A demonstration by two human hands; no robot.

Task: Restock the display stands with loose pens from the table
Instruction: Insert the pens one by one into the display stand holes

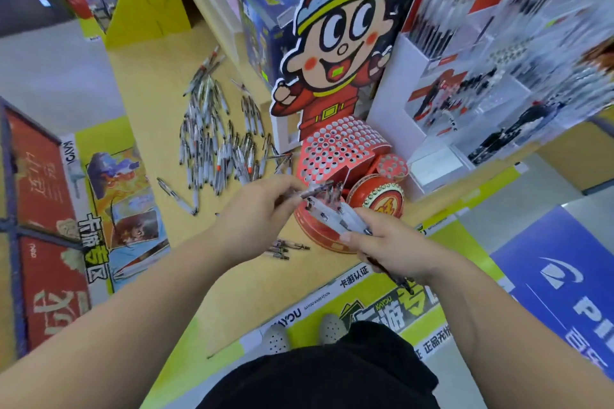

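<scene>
Bundle (335, 214) fanned in your right hand (392, 249), fingers curled round it, just above stand (339, 149): stock close to holes. Your left hand (262, 209) pinches one pen (315, 191) at fan's top, likely for slotting. Loose pile (216, 143) lies on counter (159, 83) beyond.

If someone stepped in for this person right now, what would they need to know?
Left hand: pinches one pen over the red display stand.
Right hand: grips a bundle of pens.
A pile of loose pens lies on the table, with a few stray pens near the stand's front.
Done: the stand's holes seem empty.
Left: slot in the held pens, then the pile.
</scene>
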